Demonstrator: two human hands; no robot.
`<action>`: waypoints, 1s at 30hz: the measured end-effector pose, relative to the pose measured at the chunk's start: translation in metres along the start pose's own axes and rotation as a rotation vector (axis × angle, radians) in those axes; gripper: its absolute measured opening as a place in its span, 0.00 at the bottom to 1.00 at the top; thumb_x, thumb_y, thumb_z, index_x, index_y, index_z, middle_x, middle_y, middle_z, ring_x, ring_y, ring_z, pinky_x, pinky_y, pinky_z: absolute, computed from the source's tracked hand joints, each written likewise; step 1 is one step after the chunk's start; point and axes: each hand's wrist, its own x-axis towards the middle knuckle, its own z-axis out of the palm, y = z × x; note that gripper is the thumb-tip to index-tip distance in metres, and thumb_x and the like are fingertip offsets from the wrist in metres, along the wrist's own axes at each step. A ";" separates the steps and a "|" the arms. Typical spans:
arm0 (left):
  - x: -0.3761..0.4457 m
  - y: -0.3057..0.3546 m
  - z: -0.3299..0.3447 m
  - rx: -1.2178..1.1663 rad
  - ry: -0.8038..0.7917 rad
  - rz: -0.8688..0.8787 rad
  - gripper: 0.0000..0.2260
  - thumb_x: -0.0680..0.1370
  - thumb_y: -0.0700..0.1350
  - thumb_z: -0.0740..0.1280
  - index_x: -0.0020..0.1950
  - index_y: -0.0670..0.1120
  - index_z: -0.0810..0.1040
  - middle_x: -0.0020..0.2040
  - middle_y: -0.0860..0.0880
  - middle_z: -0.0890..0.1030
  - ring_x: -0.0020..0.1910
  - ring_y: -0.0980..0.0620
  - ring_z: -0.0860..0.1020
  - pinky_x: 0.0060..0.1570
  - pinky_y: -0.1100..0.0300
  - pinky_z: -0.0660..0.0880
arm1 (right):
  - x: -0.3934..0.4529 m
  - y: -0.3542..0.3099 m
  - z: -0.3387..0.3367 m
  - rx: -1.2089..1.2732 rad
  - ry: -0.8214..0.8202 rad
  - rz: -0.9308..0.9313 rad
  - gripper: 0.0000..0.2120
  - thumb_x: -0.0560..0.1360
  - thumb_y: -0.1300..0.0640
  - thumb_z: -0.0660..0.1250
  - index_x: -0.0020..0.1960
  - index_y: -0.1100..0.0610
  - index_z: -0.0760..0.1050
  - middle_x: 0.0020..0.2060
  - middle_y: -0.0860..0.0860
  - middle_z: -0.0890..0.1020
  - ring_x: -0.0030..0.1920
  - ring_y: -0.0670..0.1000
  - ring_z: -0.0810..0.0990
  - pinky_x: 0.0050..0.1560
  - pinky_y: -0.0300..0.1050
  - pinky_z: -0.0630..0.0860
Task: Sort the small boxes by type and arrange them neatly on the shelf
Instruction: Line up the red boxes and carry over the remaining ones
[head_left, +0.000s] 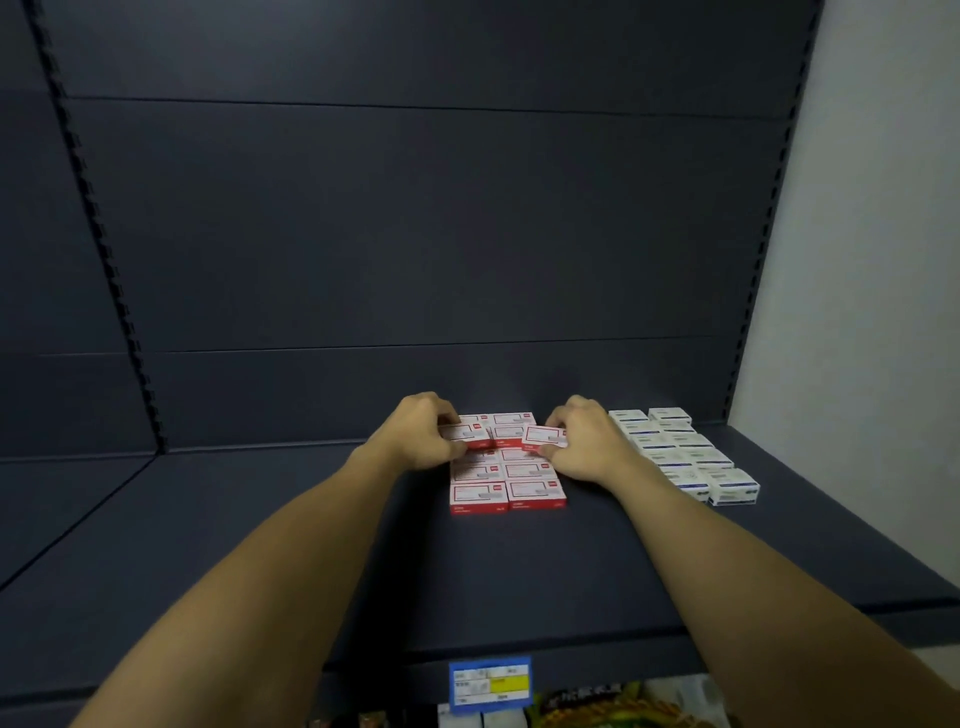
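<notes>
The left hand (423, 434) has its fingers curled round a red-and-white box (464, 434) at the left edge of the red block (506, 467), holding it just above the second layer — apparently to seat it flush with its neighbours. The block itself sits mid-shelf in two columns running back toward the rear panel, its front pair (508, 496) squared to each other, which suggests the lower layer is finished and a second is being built from the back. The right hand (584, 441) pinches another red box (545, 436) between thumb and fingertips; this one is tilted and not yet seated, at the block's right edge. Further right, well apart from the red group, the white-and-blue boxes (685, 454) stand in their own two-column block, partly hidden by the right forearm — sorting by type looks largely done. The dark shelf (260, 545) carries both groups. Nothing obstructs either placement, though the tilted box could nudge the seated ones askew. A blue-and-yellow price tag (491, 685) hangs on the shelf's front lip, with goods below too blurred to identify.
</notes>
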 end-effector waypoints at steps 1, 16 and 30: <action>-0.001 0.002 0.001 0.003 0.004 -0.007 0.17 0.73 0.55 0.74 0.58 0.47 0.82 0.53 0.52 0.76 0.50 0.54 0.76 0.47 0.62 0.74 | 0.001 0.003 0.000 0.008 -0.003 -0.010 0.18 0.71 0.45 0.74 0.56 0.53 0.80 0.49 0.47 0.72 0.57 0.51 0.74 0.56 0.46 0.74; -0.016 0.007 0.018 -0.020 -0.006 -0.013 0.21 0.76 0.51 0.74 0.66 0.45 0.80 0.55 0.54 0.70 0.52 0.56 0.73 0.53 0.65 0.70 | 0.015 0.002 0.020 0.061 -0.064 -0.098 0.23 0.73 0.49 0.73 0.65 0.55 0.77 0.56 0.50 0.73 0.62 0.51 0.71 0.61 0.44 0.70; -0.014 0.011 0.021 -0.047 0.016 -0.012 0.20 0.74 0.49 0.74 0.64 0.46 0.79 0.55 0.54 0.71 0.49 0.58 0.75 0.51 0.67 0.74 | 0.015 -0.007 0.022 0.160 -0.069 -0.088 0.21 0.71 0.54 0.76 0.62 0.55 0.78 0.53 0.47 0.71 0.56 0.49 0.76 0.58 0.44 0.75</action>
